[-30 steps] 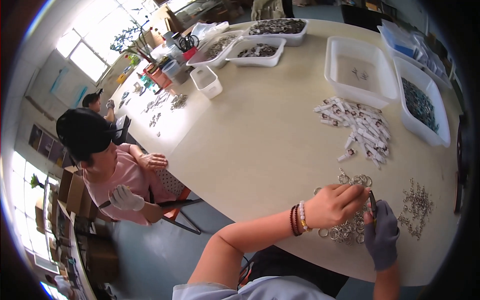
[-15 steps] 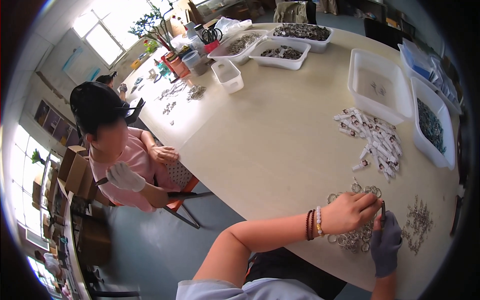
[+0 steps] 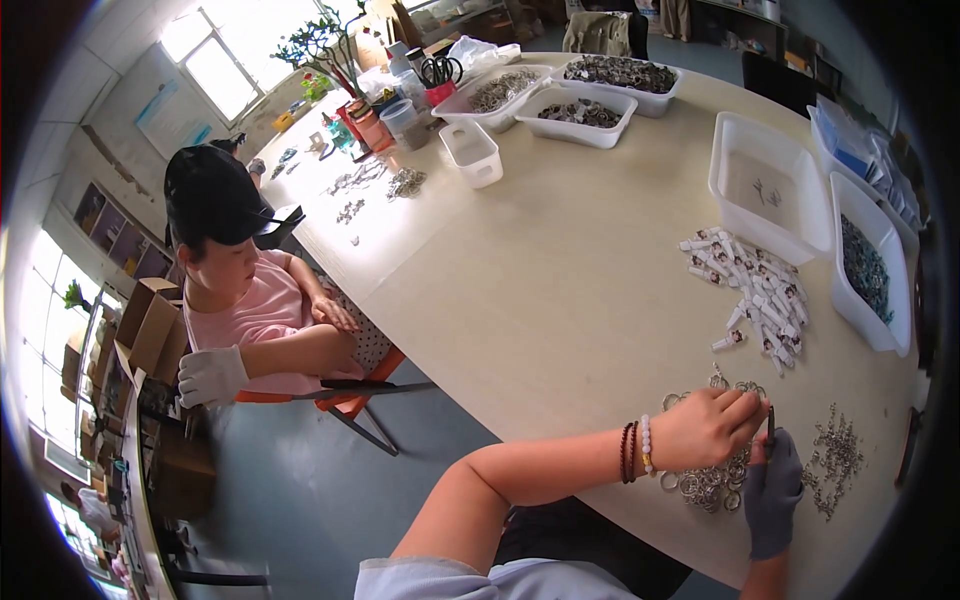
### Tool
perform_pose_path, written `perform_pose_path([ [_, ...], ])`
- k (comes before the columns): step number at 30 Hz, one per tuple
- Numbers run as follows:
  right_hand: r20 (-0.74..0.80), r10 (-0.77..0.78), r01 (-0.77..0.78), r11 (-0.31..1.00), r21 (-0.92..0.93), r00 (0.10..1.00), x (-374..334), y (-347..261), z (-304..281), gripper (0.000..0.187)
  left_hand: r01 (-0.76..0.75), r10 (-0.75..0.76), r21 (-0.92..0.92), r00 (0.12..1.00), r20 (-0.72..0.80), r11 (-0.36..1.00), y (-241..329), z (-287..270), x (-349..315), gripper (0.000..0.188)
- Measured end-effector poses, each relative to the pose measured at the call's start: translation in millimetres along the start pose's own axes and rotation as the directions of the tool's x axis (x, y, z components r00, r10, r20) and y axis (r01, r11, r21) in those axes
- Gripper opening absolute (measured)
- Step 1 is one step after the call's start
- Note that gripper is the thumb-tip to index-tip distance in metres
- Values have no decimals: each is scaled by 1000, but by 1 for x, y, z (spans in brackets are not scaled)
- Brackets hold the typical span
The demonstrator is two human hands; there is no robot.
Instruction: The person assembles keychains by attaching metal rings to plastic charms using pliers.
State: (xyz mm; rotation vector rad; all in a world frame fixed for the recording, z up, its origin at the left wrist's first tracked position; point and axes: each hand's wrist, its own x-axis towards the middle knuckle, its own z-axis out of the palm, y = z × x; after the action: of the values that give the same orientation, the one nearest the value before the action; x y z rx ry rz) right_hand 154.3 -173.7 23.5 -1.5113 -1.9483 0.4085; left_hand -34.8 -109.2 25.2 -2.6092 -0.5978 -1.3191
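Note:
My left hand (image 3: 708, 430), bare and with bead bracelets (image 3: 636, 450) at the wrist, is closed in a pinch over a pile of metal key rings (image 3: 700, 488). What its fingertips hold is too small to make out. Close against it, my right hand (image 3: 774, 492) in a grey fingerless glove is closed around a slim dark metal tool (image 3: 771, 424), perhaps pliers, whose tip points up beside the left fingers. Small metal chain pieces (image 3: 836, 455) lie just right of the glove. Beyond my hands is a heap of white printed tags (image 3: 765, 305).
A white bin (image 3: 722, 190) with a few small pieces stands past the tags, beside a bin of bluish parts (image 3: 840, 200). Further bins of metal pieces (image 3: 580, 112) and a small white container (image 3: 470, 150) stand at the far side. A co-worker (image 3: 235, 290) sits at the left.
My hands stay together over the rings with little change. The co-worker's white-gloved hand has dropped down and outward to the left. The whole view has shifted slightly.

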Motion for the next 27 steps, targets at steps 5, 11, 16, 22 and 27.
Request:
perform_pose_path([
  [5,47,12,-10,999,-51,999,1,-1,-1,15,95,-90,-107,995,54,990,0,-4,-3,39],
  [11,17,60,-61,993,104,998,-10,24,7,14,315,-276,-207,941,194,926,-16,-26,-7,58],
  [16,-113,98,-93,995,47,989,-17,36,-9,14,661,-779,508,626,33,552,-99,-129,-95,69],
  [22,-111,67,-61,997,55,992,-9,36,-6,14,709,-969,668,-95,-226,-225,-128,-245,-247,85],
  [27,-18,182,-181,983,37,983,-10,33,-12,13,689,-974,700,-40,-223,-188,-153,-281,-268,88],
])
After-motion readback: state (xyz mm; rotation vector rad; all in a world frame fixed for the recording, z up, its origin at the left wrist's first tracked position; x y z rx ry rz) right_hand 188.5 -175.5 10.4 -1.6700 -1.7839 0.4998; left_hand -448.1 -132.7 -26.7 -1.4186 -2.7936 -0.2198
